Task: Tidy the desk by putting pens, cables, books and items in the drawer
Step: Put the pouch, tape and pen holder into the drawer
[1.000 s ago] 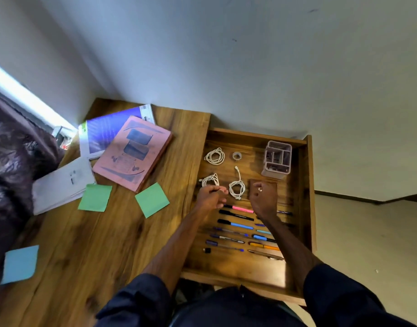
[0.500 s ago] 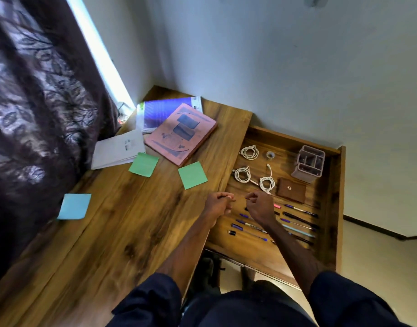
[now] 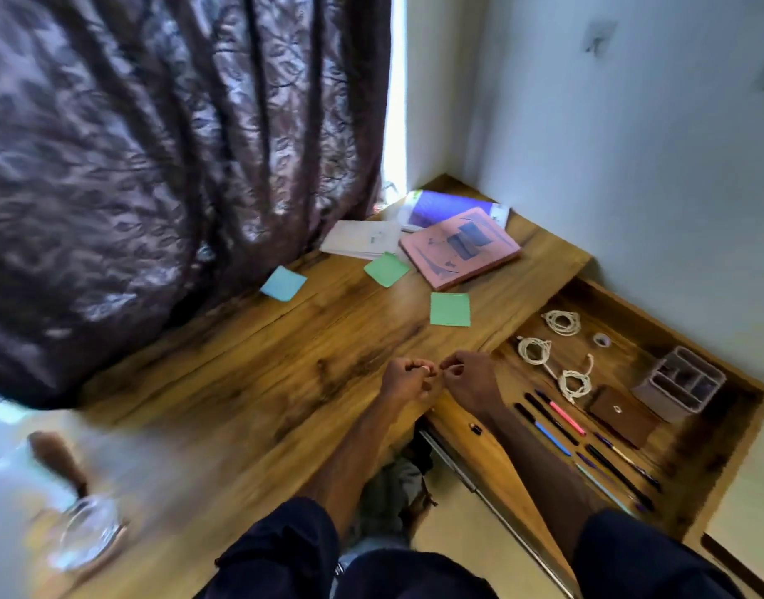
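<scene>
Desk [image 3: 242, 382]: stood in room corner, beside a dark curtain [image 3: 155, 166].
Drawer [image 3: 631, 365]: stood pulled open at the Desk's right end.
Left hand [image 3: 408, 380]: hung over the Desk's front edge, curled tight; could not tell whether anything small was pinched.
Right hand [image 3: 469, 382]: sat just beside the left, at the Drawer's near-left corner, curled likewise; contents not discernible.
Cables [image 3: 561, 322]: lay as 3 white coils in the Drawer's far half.
Pens [image 3: 564, 419]: lay in rows on the Drawer's floor.
Books [image 3: 460, 248]: lay at the Desk's far corner, pink overlapping purple.
Sticky notes [image 3: 450, 309]: lay loose on the Desk, 2 green, 1 blue.
</scene>
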A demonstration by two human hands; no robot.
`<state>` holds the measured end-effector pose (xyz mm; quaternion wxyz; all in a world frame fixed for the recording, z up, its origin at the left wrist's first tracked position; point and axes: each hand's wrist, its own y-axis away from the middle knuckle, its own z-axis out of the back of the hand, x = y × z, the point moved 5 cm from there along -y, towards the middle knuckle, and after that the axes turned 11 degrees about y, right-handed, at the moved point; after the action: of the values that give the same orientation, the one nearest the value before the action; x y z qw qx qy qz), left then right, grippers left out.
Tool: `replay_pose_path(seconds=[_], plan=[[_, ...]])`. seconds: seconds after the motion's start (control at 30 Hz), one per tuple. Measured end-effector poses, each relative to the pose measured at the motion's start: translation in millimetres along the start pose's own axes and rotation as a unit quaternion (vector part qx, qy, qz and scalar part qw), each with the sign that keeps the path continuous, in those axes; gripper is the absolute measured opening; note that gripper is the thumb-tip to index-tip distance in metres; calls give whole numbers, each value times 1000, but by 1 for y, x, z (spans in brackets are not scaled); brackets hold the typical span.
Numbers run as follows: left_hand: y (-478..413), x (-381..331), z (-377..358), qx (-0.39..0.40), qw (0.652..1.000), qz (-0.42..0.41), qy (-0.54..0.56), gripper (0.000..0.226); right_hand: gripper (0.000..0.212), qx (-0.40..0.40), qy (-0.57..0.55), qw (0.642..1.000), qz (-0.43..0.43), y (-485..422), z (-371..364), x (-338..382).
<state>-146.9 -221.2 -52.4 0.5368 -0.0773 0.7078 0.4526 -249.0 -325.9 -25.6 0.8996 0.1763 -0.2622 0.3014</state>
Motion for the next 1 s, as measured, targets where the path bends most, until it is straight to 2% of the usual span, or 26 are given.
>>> replay_pose_path(seconds=[0.2, 0.37, 0.43, 0.63, 1.0], plan=[[73, 43, 51, -86, 995, 13, -40, 15, 11, 38, -40, 997, 60, 59, -34, 29], [120, 49, 84, -139, 990, 8, -18, 11, 10, 91, -45, 992, 81, 98, -50, 53], [130, 48, 93, -147, 989, 5, -24, 12, 13, 88, -31, 992, 90, 104, -50, 63], [120, 43, 95, -130, 991, -16, -30, 11, 15, 81, -38, 990, 106, 109, -47, 67], [67, 30, 24, -38, 998, -35, -42, 12, 12, 43, -34, 998, 11, 88, -6, 13]])
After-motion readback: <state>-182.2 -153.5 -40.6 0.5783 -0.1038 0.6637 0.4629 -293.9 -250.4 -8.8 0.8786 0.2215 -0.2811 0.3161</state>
